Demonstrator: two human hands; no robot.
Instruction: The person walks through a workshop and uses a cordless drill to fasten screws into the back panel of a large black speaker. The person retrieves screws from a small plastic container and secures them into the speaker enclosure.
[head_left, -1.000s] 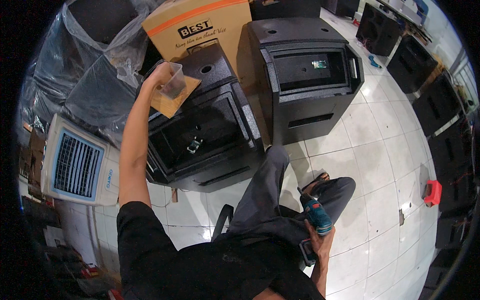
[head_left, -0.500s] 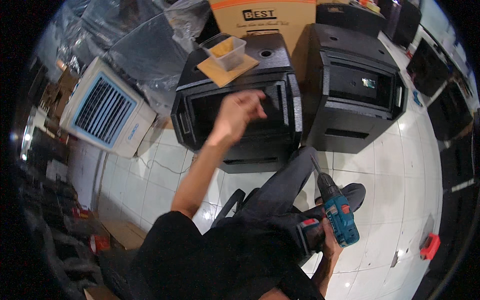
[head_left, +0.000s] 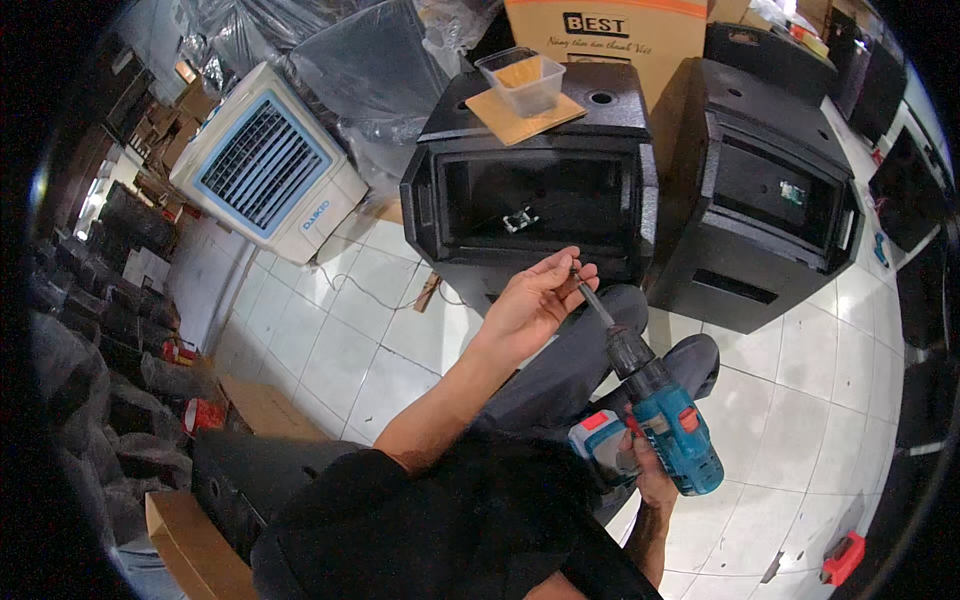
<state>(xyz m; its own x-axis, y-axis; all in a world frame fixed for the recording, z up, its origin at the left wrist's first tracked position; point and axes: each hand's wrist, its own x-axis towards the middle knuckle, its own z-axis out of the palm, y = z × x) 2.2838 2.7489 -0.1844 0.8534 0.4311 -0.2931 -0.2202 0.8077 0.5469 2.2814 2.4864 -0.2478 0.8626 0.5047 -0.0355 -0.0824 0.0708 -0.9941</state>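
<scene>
The right hand (head_left: 652,472) wraps the handle of a drill (head_left: 678,430); the left hand's (head_left: 540,302) thumb and fingers pinch around the bit's (head_left: 597,305) tip, anything else held too small to tell. Beyond both stands a black box (head_left: 625,125).

two hands (head_left: 530,312) (head_left: 653,475), one drill (head_left: 680,430), one clear tub (head_left: 537,93), one air cooler (head_left: 290,172), two open-fronted cabinets (head_left: 615,125) (head_left: 700,275)
</scene>
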